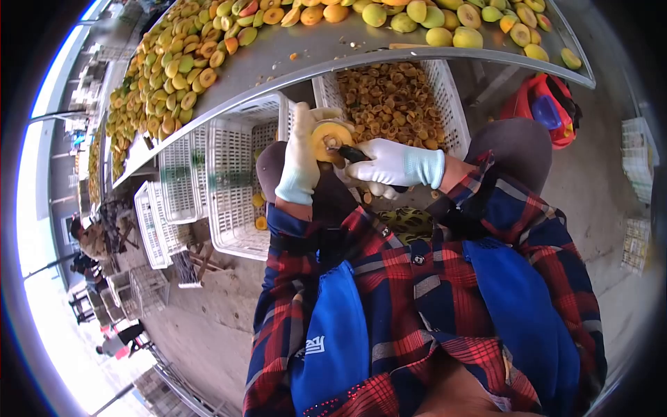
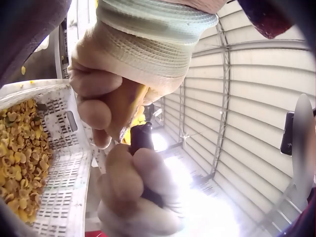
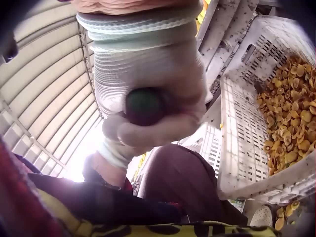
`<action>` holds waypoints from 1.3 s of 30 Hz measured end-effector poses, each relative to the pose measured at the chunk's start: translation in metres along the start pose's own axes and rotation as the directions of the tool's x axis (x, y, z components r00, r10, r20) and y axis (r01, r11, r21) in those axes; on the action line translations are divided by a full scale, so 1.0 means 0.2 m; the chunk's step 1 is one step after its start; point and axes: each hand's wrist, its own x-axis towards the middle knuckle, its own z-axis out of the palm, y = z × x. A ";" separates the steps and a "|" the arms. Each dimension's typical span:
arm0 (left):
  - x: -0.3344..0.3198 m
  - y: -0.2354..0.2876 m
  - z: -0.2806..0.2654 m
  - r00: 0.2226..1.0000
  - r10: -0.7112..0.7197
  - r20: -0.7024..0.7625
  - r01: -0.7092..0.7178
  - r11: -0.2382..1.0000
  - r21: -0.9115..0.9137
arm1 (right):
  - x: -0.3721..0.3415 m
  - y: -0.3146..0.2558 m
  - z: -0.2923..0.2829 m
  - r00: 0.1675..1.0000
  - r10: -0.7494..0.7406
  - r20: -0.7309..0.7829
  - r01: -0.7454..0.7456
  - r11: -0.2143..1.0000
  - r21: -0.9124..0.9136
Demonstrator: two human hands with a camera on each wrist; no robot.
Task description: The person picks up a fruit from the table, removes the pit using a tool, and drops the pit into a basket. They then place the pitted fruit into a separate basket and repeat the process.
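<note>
Upright in the head view, my gloved left hand [image 1: 302, 160] holds a halved yellow fruit [image 1: 326, 139], perhaps a peach, cut face toward my right hand. A brownish pit area shows at its middle. My gloved right hand [image 1: 397, 165] grips a tool by its black handle [image 1: 356, 153], the front end right at the fruit's centre. In the left wrist view the fruit half [image 2: 123, 108] sits under curled fingers, the black tool [image 2: 141, 137] just below. The handle's rounded dark green end [image 3: 144, 105] sticks out of the right fist in the right wrist view. The tool's working tip is hidden.
A metal table [image 1: 278, 66] heaped with fruit halves [image 1: 174, 76] spans the far side. Below its edge stands a white crate [image 1: 455, 111] full of brownish scraps [image 1: 392, 101]. More white crates [image 1: 226, 187] stand to the left. A red bucket [image 1: 521, 104] sits at right.
</note>
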 end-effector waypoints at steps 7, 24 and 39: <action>0.03 -0.14 0.07 0.854 0.427 -0.298 -0.429 0.901 0.062 | 0.05 -0.02 0.04 0.998 -0.059 -0.034 0.062 0.991 0.117; 0.06 -0.10 0.08 0.892 0.421 -0.163 -0.415 0.907 0.071 | -0.01 -0.09 -0.03 0.995 -0.011 0.095 0.000 0.994 0.109; 0.06 -0.13 0.07 0.947 0.296 -0.128 -0.307 0.948 -0.081 | -0.01 -0.07 0.01 0.995 -0.019 0.095 0.012 0.997 0.077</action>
